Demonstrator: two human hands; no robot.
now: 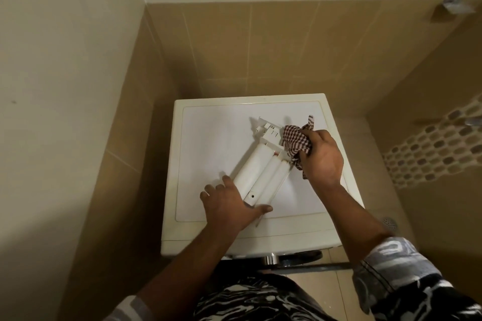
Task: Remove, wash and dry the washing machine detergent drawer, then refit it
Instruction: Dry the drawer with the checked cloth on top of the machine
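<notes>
Our left hand (229, 203) clasps the near end of the detergent drawer (260, 172), thumb along its end and fingers down its side, while our right hand (323, 156) is clenched round a checked cloth (297, 142) pressed against the drawer's far end at 3 o'clock. The drawer lies slantwise on the washing machine top (216, 138), running from 7 o'clock to 1 o'clock. Bare lid spreads from 9 to 12 o'clock, whereas the right edge runs just beside our right wrist, the front edge sits near our left wrist at 6 o'clock, and the tiled wall (260, 47) rises behind at 12 o'clock.
</notes>
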